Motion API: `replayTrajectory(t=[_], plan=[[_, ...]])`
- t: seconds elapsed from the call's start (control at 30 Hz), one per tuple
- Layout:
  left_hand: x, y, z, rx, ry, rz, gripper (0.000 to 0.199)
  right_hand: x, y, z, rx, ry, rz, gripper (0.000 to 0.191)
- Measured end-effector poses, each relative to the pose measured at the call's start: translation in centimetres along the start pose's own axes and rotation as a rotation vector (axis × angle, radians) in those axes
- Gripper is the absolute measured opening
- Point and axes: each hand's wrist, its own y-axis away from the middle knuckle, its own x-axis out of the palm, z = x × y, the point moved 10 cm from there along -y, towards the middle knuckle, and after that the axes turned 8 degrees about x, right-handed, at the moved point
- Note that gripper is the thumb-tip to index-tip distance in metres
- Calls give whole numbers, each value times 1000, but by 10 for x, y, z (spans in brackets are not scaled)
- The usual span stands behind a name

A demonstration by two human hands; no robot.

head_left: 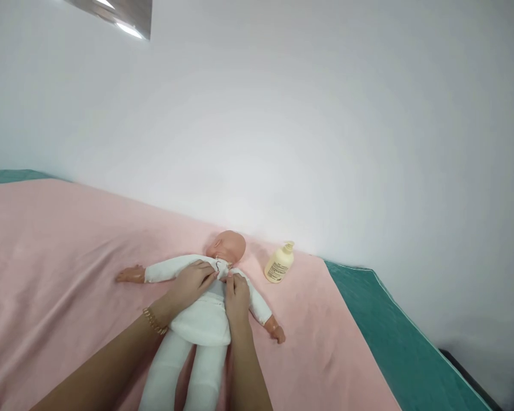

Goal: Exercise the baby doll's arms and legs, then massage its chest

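Observation:
A baby doll with a bare head (230, 246) lies on its back on a pink cloth, its arms spread and its legs toward me. Its body and legs are in white cloth (202, 322), with a grey patch at the chest. My left hand (196, 279) rests on the left of the doll's chest, fingers bent together near the neckline. On the right of the chest is my right hand (237, 285), its fingers curled at the cloth. What either hand pinches is too small to make out. A pale yellow pump bottle (278, 265) stands right of the doll.
The pink cloth (317, 342) lies over a green sheet (381, 308) that shows at the right and far left. A pale wall (282, 125) rises behind. Something dark (466, 374) sits beyond the sheet's right edge. A shiny panel (128, 14) is at the top left.

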Motion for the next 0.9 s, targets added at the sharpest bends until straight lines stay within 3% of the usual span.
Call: replayTrajectory(t=[0.17, 0.4, 0.77, 0.9], plan=[[-10, 1, -1, 35, -8, -96, 31, -8, 5, 9, -73, -43, -40, 41], [5, 1, 10, -18, -21, 28, 29, -1, 1, 9, -67, 18, -8, 44], [-6, 4, 7, 6, 26, -87, 27, -7, 7, 17, -104, 19, -30, 44], [-2, 4, 6, -3, 32, -61, 28, 0, 4, 14, -106, 36, -7, 40]])
